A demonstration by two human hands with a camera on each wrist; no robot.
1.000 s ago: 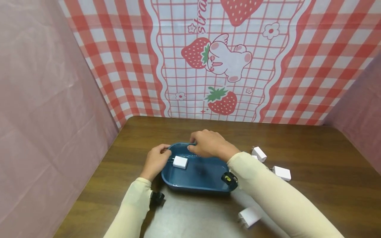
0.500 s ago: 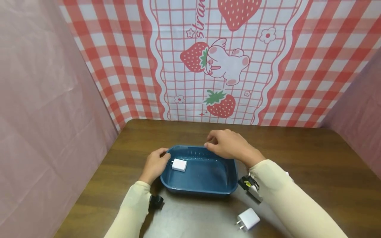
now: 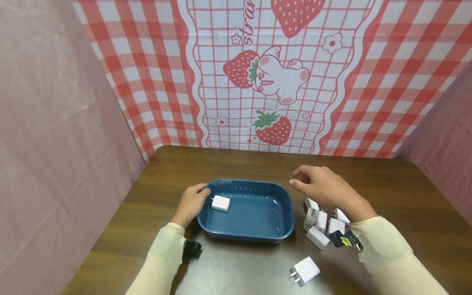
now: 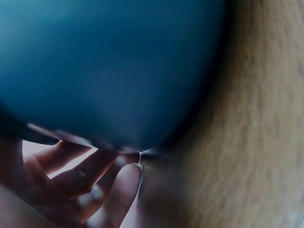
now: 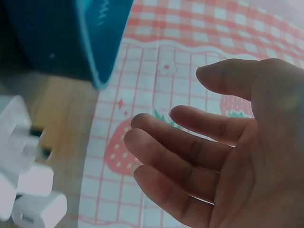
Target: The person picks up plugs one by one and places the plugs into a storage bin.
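Observation:
My left hand [image 3: 189,205] grips the left end of a blue plastic tray [image 3: 254,219], thumb at the rim and fingers along the outer wall, as the left wrist view partly shows. One white charger [image 3: 221,203] lies inside the tray at its left end, prongs pointing left. My right hand [image 3: 328,188] hovers to the right of the tray, above a heap of chargers [image 3: 321,222]. Nothing is in it; in the right wrist view its fingers [image 5: 175,147] are loosely bent, with the thumb held apart.
Another white charger [image 3: 307,269] lies by itself in front of the tray's right corner, prongs to the lower left. The brown wooden table [image 3: 177,164] backs onto a red-checked strawberry cloth [image 3: 162,73]. A pink curtain [image 3: 66,123] hangs on the left.
My right hand has moved right, from inside the tray's far side to over the charger heap, which is now uncovered. My left hand, the tray and the charger in it stay nearly unchanged.

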